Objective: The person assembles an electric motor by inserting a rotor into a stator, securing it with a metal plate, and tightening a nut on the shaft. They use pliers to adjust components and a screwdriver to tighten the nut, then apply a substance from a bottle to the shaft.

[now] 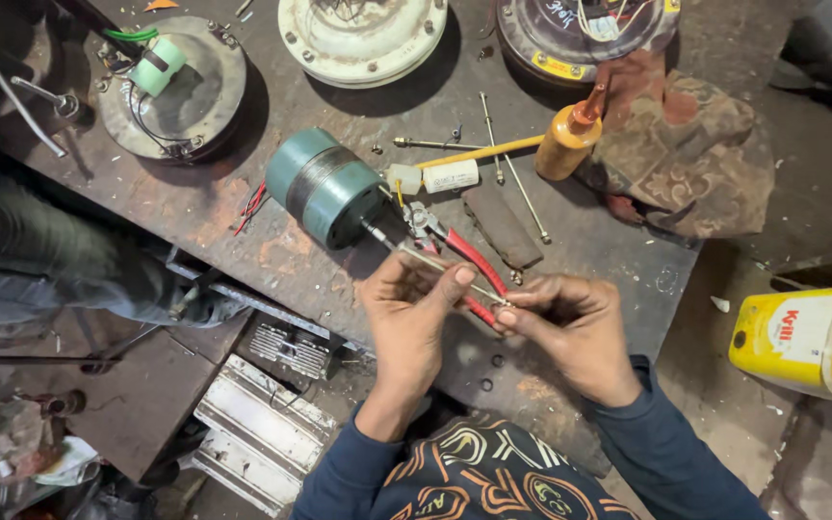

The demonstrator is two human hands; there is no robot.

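Observation:
My left hand and my right hand pinch a thin pale wire between their fingertips, above the workbench's near edge. The wire runs up and left to a teal cylindrical motor lying on its side. Red-handled pliers lie on the bench just beyond my fingers, jaws pointing at the motor. A small white block-shaped part rests beside the motor.
An amber glue bottle stands on the dark metal bench next to a patterned cloth. Three round fan housings sit along the far side. Thin rods lie loose. A yellow can is at right, another person's trouser leg at left.

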